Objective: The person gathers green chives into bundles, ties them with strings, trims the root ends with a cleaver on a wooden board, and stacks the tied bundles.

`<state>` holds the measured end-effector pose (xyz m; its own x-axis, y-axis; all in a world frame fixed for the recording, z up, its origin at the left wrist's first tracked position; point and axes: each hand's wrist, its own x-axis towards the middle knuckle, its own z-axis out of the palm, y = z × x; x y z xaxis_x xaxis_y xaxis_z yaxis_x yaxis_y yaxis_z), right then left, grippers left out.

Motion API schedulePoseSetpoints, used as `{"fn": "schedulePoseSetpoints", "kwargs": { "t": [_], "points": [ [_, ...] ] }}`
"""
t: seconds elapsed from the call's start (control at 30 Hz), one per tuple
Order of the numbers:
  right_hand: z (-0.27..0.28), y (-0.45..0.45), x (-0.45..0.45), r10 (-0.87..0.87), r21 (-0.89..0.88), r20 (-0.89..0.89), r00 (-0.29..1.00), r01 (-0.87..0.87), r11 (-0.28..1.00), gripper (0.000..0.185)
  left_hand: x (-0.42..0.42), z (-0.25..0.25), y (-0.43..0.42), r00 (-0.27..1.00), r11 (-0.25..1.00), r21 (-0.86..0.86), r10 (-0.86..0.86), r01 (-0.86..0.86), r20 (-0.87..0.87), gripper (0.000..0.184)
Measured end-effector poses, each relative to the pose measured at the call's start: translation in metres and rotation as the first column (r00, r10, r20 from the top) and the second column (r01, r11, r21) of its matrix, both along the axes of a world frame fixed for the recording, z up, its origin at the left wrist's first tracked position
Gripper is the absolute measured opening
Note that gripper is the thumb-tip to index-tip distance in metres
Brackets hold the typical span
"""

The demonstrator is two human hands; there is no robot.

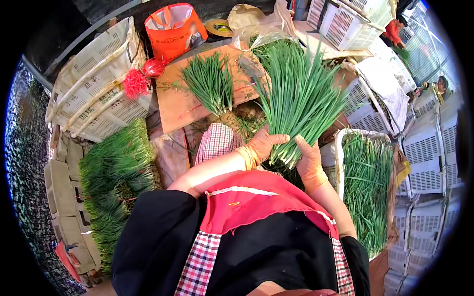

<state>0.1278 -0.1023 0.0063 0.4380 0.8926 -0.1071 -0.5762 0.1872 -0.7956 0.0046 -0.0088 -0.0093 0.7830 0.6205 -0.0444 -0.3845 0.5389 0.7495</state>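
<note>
A large bunch of garlic chives (301,98) is held in front of my apron, its pale cut ends toward me and its green leaves fanning away. My left hand (264,147), in an orange glove, closes on the bunch from the left near the cut ends. On the right side, my right hand (311,163), gloved alike, grips the same stalks with the thumb up. A smaller pile of chives (210,81) lies on the cardboard-coloured board (177,106) beyond my left hand.
Tied chive bundles (121,172) are stacked at left. A white crate of chives (365,187) stands at right. White crates (98,84) rise at back left, beside red ties (136,84). An orange bag (175,34) and tape roll (218,28) sit behind. Other people (395,32) are far right.
</note>
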Motion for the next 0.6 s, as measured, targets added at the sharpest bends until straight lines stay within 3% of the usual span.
{"fn": "schedulePoseSetpoints", "kwargs": {
  "t": [0.17, 0.23, 0.27, 0.33, 0.4, 0.47, 0.6],
  "points": [
    [-0.013, 0.002, 0.000, -0.014, -0.007, 0.101, 0.995, 0.015, 1.000, 0.050, 0.004, -0.002, 0.003, 0.998, 0.994, 0.093, -0.051, 0.053, -0.030, 0.061],
    [-0.013, 0.004, -0.004, -0.051, -0.071, 0.201, 0.978, 0.066, 0.995, 0.049, 0.005, 0.017, -0.002, 0.995, 0.947, 0.307, -0.102, 0.094, 0.010, 0.068],
    [-0.008, 0.002, -0.007, -0.049, -0.072, 0.201, 0.978, 0.064, 0.995, 0.049, 0.004, 0.015, -0.002, 0.995, 0.948, 0.306, -0.100, 0.093, 0.010, 0.068],
    [-0.001, -0.003, -0.011, -0.014, -0.066, 0.317, 0.948, 0.037, 0.997, 0.051, 0.002, 0.010, -0.001, 0.995, 0.831, 0.556, 0.030, 0.030, -0.098, 0.074],
    [-0.003, -0.007, -0.009, 0.011, 0.011, 0.172, 0.985, -0.013, 1.000, 0.053, 0.001, 0.008, -0.002, 0.998, 0.889, 0.457, 0.040, -0.016, -0.043, 0.071],
    [-0.002, -0.008, -0.007, 0.019, 0.016, 0.162, 0.987, -0.021, 1.000, 0.048, -0.004, 0.006, 0.003, 0.993, 0.992, 0.065, -0.100, 0.104, -0.063, 0.065],
    [-0.002, -0.007, -0.009, 0.028, 0.015, 0.121, 0.992, -0.030, 0.999, 0.043, -0.005, -0.007, 0.001, 0.999, 0.997, 0.056, -0.047, 0.048, -0.021, 0.060]
  ]
}}
